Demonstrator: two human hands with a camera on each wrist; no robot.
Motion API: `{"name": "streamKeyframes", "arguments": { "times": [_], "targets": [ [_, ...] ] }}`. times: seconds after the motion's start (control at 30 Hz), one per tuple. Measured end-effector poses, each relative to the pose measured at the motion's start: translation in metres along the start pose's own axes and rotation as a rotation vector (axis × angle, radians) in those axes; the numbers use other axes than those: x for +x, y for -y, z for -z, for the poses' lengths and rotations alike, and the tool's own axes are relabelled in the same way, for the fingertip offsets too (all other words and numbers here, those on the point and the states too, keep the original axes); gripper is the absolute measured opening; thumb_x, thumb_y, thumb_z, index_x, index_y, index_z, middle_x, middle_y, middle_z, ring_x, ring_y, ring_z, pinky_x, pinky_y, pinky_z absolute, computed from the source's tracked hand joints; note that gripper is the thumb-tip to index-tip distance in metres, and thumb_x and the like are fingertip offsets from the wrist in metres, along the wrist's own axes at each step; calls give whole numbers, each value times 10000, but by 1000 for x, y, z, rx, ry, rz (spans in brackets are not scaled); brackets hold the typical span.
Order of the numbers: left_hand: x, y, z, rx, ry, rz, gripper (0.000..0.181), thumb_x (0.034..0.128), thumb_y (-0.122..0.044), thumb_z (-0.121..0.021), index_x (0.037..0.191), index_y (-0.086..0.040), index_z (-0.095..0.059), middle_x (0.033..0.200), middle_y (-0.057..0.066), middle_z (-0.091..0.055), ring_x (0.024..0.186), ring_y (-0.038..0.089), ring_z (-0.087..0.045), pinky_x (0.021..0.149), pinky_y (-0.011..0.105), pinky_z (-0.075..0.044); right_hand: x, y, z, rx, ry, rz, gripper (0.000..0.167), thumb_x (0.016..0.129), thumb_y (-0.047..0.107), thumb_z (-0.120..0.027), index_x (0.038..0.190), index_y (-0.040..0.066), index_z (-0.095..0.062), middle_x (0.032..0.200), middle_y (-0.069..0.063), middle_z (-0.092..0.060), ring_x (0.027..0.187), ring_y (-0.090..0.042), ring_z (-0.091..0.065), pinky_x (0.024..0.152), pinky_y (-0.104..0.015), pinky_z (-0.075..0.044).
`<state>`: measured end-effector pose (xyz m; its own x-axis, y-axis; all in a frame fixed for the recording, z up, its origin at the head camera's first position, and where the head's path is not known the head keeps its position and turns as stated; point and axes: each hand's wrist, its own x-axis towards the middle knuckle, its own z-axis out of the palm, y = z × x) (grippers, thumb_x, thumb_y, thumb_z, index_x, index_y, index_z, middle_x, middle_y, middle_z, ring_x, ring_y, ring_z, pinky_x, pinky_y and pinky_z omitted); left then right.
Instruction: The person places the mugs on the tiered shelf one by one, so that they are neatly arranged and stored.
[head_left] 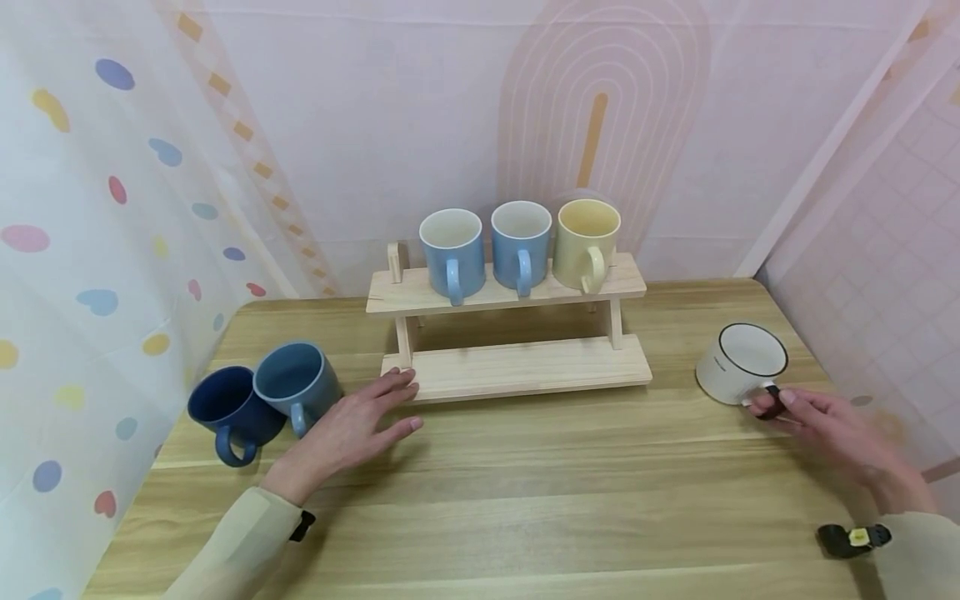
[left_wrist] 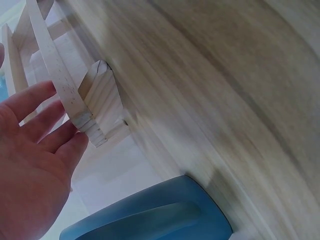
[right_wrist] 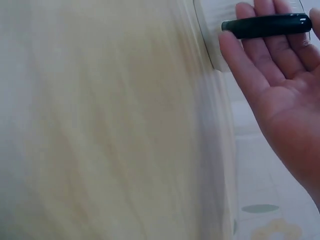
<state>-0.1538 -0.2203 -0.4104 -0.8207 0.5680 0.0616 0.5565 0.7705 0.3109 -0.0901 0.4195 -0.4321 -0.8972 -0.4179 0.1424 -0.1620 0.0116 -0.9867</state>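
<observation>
At the right of the table, a white mug [head_left: 731, 367] with a dark rim stands tilted in view. My right hand [head_left: 832, 429] holds its dark handle [right_wrist: 267, 26], the fingers passing behind it and the thumb close to it. My left hand [head_left: 352, 429] touches the left end of the wooden two-tier rack [head_left: 525, 371] at its lower board. In the left wrist view, the fingers [left_wrist: 45, 117] of that hand lie against the board's end, only slightly bent. Two light blue mugs [head_left: 453, 250] and a pale yellow mug [head_left: 573, 250] stand on the upper tier.
Left of my left hand, a grey-blue mug [head_left: 296, 379] and a navy mug [head_left: 236, 412] stand side by side on the wooden table [head_left: 525, 500]. Patterned curtains [head_left: 375, 125] hang behind the table and along its sides.
</observation>
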Motion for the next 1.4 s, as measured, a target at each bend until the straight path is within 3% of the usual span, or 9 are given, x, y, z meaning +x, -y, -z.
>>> {"name": "streamKeyframes", "arguments": {
  "times": [0.1,0.37,0.73,1.07,1.4],
  "targets": [
    [0,0,0,0,1,1,637,1025,-531,-591,1442,-50,-609,1600,120,-449,1484,365,-393,1140,581,-397,1,-2,-2,134,20,19,436,1109,-68,-226,1216,-109,-647,1182,-56,-724,1175,-115,-676,998,-241,-530],
    [0,0,1,-7,12,12,650,1027,-549,-575,1452,-58,-601,1607,116,-441,1484,368,-391,1133,589,-403,2,-1,-15,196,-90,26,399,1114,-48,-276,1111,-97,-673,1086,-59,-737,1107,-112,-700,972,-233,-543],
    [0,-1,2,-8,16,21,645,1025,-544,-580,1448,-57,-605,1601,121,-448,1485,367,-391,1138,589,-396,3,17,-48,-3,-243,22,340,1107,-20,-383,1067,-94,-712,1040,-22,-765,1081,-59,-704,951,-184,-532],
    [1,0,2,-11,14,24,633,1028,-538,-579,1447,-64,-608,1601,117,-450,1480,367,-399,1139,590,-394,14,33,-83,116,-289,117,346,1093,-60,-382,1050,-81,-725,1008,-55,-761,1003,-147,-748,938,-261,-566],
    [0,0,1,-18,10,27,641,1027,-551,-574,1446,-67,-610,1599,115,-453,1485,362,-392,1141,593,-390,25,46,-108,109,-348,137,301,1090,-47,-417,1039,-127,-702,980,-69,-757,1009,-163,-750,920,-294,-580]
  ]
}}
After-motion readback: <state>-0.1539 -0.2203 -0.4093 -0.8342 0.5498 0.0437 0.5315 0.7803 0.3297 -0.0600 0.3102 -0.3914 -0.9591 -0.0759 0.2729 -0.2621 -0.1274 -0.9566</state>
